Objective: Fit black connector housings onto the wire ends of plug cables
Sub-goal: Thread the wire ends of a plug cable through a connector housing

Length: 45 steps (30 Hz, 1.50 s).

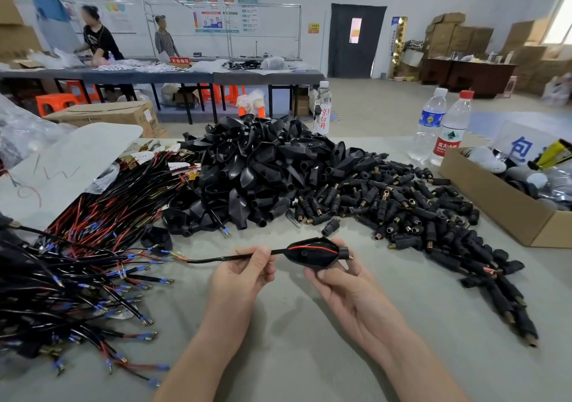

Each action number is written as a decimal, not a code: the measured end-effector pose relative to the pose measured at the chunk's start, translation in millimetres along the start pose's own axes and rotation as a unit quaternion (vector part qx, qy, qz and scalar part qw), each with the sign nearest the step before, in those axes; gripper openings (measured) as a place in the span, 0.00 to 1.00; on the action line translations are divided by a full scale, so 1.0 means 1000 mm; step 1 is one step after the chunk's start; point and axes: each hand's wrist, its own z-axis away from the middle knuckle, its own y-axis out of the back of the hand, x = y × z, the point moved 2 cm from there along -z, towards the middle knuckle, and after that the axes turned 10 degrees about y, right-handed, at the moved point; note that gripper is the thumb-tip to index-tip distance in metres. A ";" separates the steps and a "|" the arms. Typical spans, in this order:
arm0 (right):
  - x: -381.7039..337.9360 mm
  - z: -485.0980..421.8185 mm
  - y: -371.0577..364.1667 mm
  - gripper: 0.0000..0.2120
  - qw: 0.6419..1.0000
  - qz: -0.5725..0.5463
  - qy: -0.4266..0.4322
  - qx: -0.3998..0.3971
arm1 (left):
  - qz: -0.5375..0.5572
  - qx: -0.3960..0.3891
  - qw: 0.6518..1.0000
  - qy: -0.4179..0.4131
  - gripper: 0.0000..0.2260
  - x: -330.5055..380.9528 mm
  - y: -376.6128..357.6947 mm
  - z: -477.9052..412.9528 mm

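Note:
Over the grey table my right hand (pixel 337 274) grips a black connector housing (pixel 312 253) with a red wire running through its open side. My left hand (pixel 244 270) pinches the black cable (pixel 223 258) that leads out of the housing to the left. A big heap of empty black housings (pixel 257 169) lies behind my hands. To its right spreads a pile of small black plug parts with brass ends (pixel 418 213). Bundles of red and black cables with blue-sleeved terminals (pixel 77 262) cover the left of the table.
An open cardboard box (pixel 495 203) with mixed items sits at the right edge. Three water bottles (pixel 448 129) stand at the table's far side. A white sheet (pixel 71 160) lies at the back left. Two people work at distant tables (pixel 99 42).

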 end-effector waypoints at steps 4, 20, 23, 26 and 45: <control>-0.006 -0.001 0.000 0.20 0.999 -0.033 -0.012 -0.007 | -0.032 0.012 0.999 0.002 0.08 -0.002 0.002 0.001; 0.022 0.007 -0.009 0.19 0.995 0.080 -0.052 -0.035 | -0.209 -0.048 0.975 -0.060 0.08 -0.004 -0.004 0.009; 0.018 0.006 -0.006 0.18 0.995 0.082 -0.031 -0.042 | -0.170 -0.035 0.984 -0.028 0.15 -0.006 -0.004 0.008; 0.013 0.005 -0.007 0.15 0.992 0.125 0.001 -0.034 | -0.001 -0.049 0.997 0.066 0.18 -0.003 -0.004 0.004; -0.011 -0.004 0.004 0.13 0.975 0.176 0.109 0.080 | 0.116 0.012 0.990 0.079 0.16 0.009 0.003 0.001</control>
